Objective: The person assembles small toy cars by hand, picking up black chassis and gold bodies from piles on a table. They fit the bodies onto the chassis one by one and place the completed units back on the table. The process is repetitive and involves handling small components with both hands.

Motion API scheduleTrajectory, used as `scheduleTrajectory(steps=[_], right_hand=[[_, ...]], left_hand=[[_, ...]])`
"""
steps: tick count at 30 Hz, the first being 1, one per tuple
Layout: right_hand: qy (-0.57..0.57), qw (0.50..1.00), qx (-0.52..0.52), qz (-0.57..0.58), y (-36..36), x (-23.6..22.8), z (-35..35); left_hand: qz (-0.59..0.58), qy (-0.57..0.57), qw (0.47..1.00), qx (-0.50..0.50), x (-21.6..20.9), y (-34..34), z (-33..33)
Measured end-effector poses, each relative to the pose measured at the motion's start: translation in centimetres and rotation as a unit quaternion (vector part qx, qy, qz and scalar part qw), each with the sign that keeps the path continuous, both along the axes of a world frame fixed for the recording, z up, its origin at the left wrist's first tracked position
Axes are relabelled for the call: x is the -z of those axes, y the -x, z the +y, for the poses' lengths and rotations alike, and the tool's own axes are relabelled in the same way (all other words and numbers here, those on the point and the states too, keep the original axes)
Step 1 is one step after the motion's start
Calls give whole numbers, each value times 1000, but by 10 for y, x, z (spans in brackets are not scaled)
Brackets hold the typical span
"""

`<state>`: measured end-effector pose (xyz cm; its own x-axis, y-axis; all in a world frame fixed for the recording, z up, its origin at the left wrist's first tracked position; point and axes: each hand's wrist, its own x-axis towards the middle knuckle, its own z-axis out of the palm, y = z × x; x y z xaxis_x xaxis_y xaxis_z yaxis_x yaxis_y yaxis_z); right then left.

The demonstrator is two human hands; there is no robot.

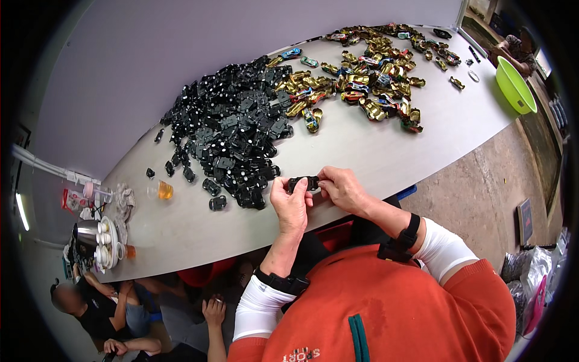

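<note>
Between my two hands, over the near edge of the table, is a black toy car chassis [303, 183]. My left hand [288, 202] is closed round it, thumb on top. The fingers of my right hand [341, 188] pinch at its right end; whether they hold a smaller part there I cannot make out. Just beyond my left hand spreads a large heap of black toy car chassis [226, 130], a few lying loose at its near side. Farther right lies a pile of gold and coloured toy car bodies [374, 78].
A lime-green basin [514, 87] stands at the table's right end. To the left are a cup of amber liquid [164, 190] and a tray with small white cups [108, 244]. Another person [102, 301] sits at lower left. A pale wall borders the table's far side.
</note>
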<state>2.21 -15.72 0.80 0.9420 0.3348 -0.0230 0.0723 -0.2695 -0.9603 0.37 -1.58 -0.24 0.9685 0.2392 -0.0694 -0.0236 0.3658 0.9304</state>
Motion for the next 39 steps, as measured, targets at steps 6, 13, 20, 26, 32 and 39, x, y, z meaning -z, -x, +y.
scheduleTrajectory(steps=[6,13,20,26,32,39], right_hand=[[-169,974,-12,154,-6,3,-10],[-149,972,-57,175,-6,6,-8],[-202,961,-32,185,-16,2,-24],[-135,971,-85,178,-21,-14,-24],[-27,993,-110,40,-19,-12,-21],[-42,991,-75,100,-12,-9,-23]], left_hand=[[41,32,998,25,2,-4,9],[19,-2,997,78,-8,1,2],[2,24,996,90,6,7,7],[-12,-112,978,177,5,12,11],[-31,-178,970,163,5,14,9],[72,-82,974,196,-3,9,13]])
